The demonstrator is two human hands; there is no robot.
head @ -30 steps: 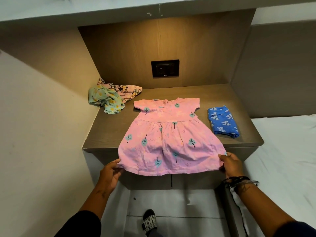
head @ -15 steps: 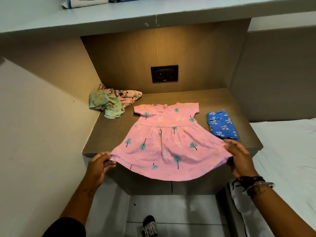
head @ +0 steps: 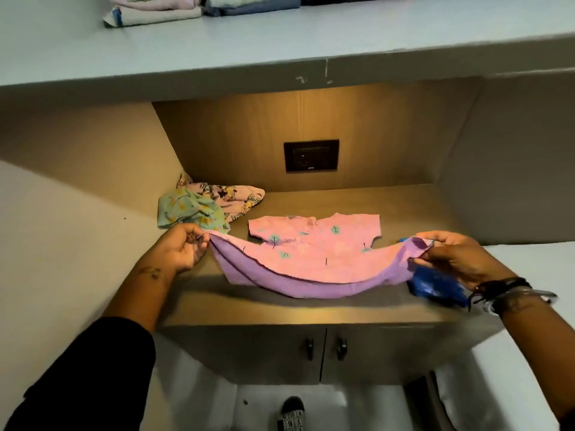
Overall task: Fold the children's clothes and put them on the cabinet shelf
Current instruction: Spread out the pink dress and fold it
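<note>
Pink leaf-print child's dress (head: 314,244) lies mid-bench (head: 311,309), its hem lifted, lilac underside showing; left hand (head: 183,248) and right hand (head: 451,256) fingers pinch the hem corners. Beyond, crumpled clothes (head: 205,206) fill the far left corner; folded stacks (head: 199,7) rest on the pale shelf (head: 280,48) above.
</note>
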